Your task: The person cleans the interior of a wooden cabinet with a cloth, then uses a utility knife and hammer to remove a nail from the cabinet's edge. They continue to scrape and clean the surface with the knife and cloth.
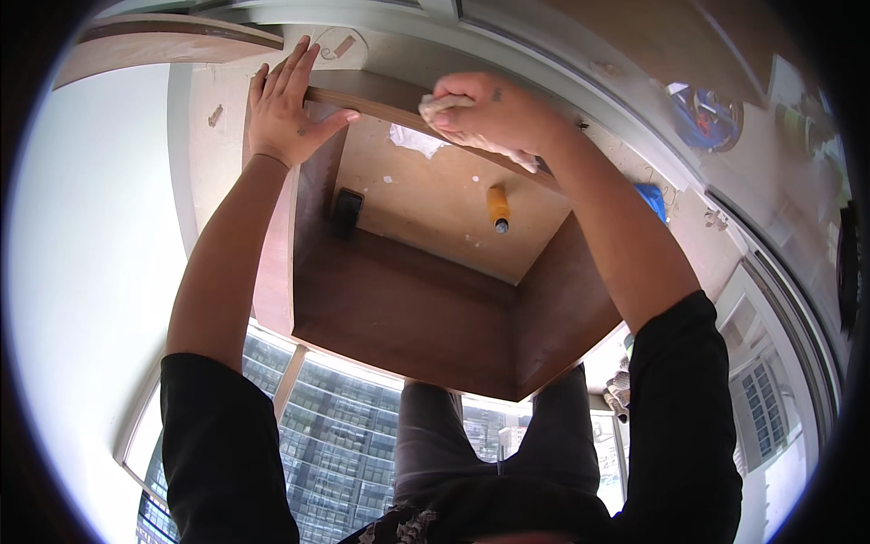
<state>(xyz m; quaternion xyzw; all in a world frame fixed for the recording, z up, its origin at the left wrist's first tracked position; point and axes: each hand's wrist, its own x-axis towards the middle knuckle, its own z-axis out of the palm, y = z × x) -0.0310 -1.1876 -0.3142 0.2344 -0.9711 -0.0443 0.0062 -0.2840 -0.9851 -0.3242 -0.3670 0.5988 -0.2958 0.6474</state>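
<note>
A brown wooden cabinet box (408, 308) with an open top stands in front of my body. My left hand (288, 116) rests with spread fingers on its far left corner, thumb along the far edge. In my closed right hand (498, 111) is a crumpled off-white cloth (453, 127), held against the far edge right of the middle. On the light wooden panel inside lie a yellow bottle (497, 205) with a dark tip and a scrap of white paper or plastic (417, 140). Against the inner left wall is a black block-like object (347, 212).
Along the far side runs a pale ledge beside a metal window or door track (598, 100). A curved brown board (181, 34) lies at the far left. Right of the box are a blue item (652, 201) and bits of debris (716, 219). Windows (335, 426) show below.
</note>
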